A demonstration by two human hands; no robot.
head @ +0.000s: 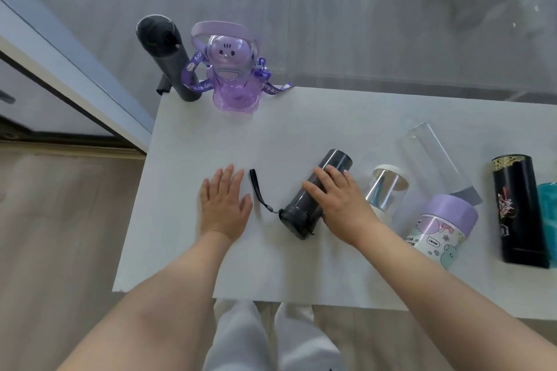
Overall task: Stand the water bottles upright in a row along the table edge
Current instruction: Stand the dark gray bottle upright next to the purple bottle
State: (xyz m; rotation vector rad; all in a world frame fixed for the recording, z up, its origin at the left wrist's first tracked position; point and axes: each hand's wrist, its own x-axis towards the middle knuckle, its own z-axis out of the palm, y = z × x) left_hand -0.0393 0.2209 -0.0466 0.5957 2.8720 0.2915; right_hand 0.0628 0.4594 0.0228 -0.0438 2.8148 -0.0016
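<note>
Dark metal flask (313, 196) is lying on its side mid-table (301, 117) — right hand (340, 205) is resting over its barrel, fingers (315, 190) draped loosely, not yet closing. Left hand (224, 205) is lying flat and spread, holding nothing. Flask is looking stiff, smooth, probably slippery — mid-barrel seems the best hold. Its strap (260, 193) is trailing left. A teal item (548, 214) is getting cut off at the right edge.
</note>
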